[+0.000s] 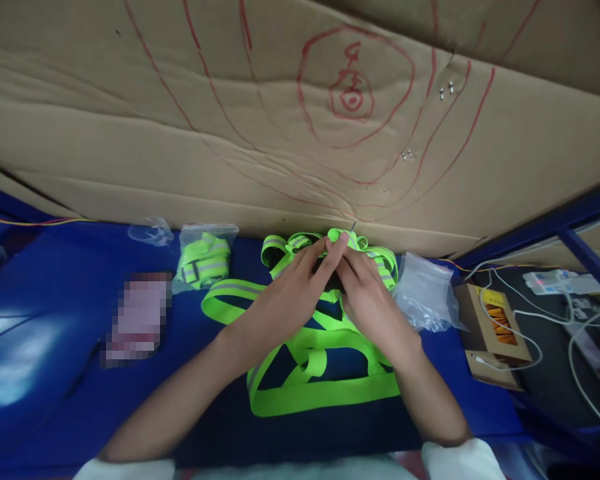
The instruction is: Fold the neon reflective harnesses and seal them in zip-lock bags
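Left hand [293, 287] and right hand [369, 293] together over neon-green coils [386, 261] at back of blue worktop [55, 267], close to cardboard sheet [180, 133]. Fingers pointing forward and inward, fingertips meeting at top of coils, bit of green just by tips. Grip, both hands: fingers bent, tips close together; firm pinch or loose contact, can't tell. Dark patch between palms, mostly hidden by fingers.

Loose green band [325, 397] in front of coils, spread in wide loops under and between forearms, one loop out past left wrist. Grey stripe visible on some stretches. Lying on worktop, partly covered by arms.

Left of coils: clear bag [205, 260] with folded green strap inside, grey stripe and dark buckle-like bit visible through plastic. Small clear plastic piece [153, 231] just beyond, against back edge. Nearer, pixelated pinkish rectangle [140, 317], details unreadable.

Right of coils: flat clear bags [425, 293], just beside. Next along, brown box [485, 327], side opening, orange-and-yellow contents. White cable [537, 317] looped across box and onto dark surface, white power strip [555, 281] behind. Blue metal bar [587, 257] overhead at far right.

Red marker rings [350, 93] on cardboard, few metal staples to right.
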{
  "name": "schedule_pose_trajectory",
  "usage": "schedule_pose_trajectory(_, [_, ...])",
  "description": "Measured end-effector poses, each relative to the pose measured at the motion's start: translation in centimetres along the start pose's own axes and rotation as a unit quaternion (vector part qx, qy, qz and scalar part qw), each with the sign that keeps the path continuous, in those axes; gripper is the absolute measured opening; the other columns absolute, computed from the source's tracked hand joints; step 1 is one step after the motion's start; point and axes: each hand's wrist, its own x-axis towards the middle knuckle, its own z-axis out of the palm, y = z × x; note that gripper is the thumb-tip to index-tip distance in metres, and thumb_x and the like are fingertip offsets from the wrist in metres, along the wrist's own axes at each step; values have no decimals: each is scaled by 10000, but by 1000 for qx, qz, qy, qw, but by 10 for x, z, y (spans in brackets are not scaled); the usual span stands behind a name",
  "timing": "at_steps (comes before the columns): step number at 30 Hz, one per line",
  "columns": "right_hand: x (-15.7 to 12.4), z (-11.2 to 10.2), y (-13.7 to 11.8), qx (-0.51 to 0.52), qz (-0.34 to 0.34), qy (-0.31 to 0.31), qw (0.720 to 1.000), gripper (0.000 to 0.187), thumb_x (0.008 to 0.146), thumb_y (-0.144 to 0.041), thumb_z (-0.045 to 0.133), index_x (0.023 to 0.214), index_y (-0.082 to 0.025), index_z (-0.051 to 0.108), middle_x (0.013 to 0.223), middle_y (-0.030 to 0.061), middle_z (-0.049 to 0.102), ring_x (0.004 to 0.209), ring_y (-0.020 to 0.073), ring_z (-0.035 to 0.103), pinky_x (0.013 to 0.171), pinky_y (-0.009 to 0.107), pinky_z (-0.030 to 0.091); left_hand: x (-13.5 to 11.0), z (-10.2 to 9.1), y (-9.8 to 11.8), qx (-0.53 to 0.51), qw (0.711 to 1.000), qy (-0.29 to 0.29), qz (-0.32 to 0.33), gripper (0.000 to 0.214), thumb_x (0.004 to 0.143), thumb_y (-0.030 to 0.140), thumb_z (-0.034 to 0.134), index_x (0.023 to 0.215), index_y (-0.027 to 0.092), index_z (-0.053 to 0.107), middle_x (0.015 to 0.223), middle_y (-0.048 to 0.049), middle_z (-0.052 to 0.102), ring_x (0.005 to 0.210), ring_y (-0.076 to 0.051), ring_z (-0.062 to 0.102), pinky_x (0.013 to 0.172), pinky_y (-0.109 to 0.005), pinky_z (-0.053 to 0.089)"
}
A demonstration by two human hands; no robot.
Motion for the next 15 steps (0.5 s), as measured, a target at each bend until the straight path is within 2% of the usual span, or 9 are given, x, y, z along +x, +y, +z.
schedule_pose_trajectory(4, [0,1,3,12,-3,23,1000,728,859,65,361,1567,-100,404,1554,193,508,1470,285,450,1211,497,400,1,-1,1,-104,994,39,2,949,895,-22,444,1683,203,-35,1627,-219,337,1535,-340,358,1236,-558,404])
schedule_pose_trajectory(6, [0,2,2,4,-5,22,1000,711,876,44,376,1575,-91,384,1564,202,500,1464,285,453,1202,500,383,1,-3,1,-141,988,60,8,938,896,-5,471,1679,207,1,1641,-209,314,1559,-330,320,1261,-555,376])
schedule_pose_trajectory(9, [-1,3,-1,-14,-1,12,1000,750,892,23,377,1619,-148,310,1583,178,496,1451,289,473,1209,552,312,1,-4,2,-167,982,80,29,885,911,-7,461,1665,216,55,1641,-208,291,1576,-324,291,1274,-554,362])
schedule_pose_trajectory(11, [0,4,-1,-11,-4,2,1000,796,885,24,364,1646,-180,249,1588,163,497,1454,287,477,1225,576,262,0,-7,1,-170,982,71,33,849,928,-15,434,1657,229,72,1637,-214,276,1586,-326,276,1273,-565,360])
schedule_pose_trajectory(13, [0,3,2,15,-16,0,1000,843,854,22,380,1653,-196,224,1600,157,482,1465,287,467,1221,566,290,-1,-11,-2,-178,981,65,38,841,949,10,464,1656,234,67,1649,-216,259,1596,-324,252,1283,-576,337])
schedule_pose_trajectory(15, [1,0,6,59,-21,23,998,891,803,19,405,1647,-212,234,1619,142,453,1496,282,429,1213,540,346,-2,-17,-7,-196,976,80,45,888,957,96,585,1660,230,61,1677,-215,226,1604,-330,223,1299,-586,295])
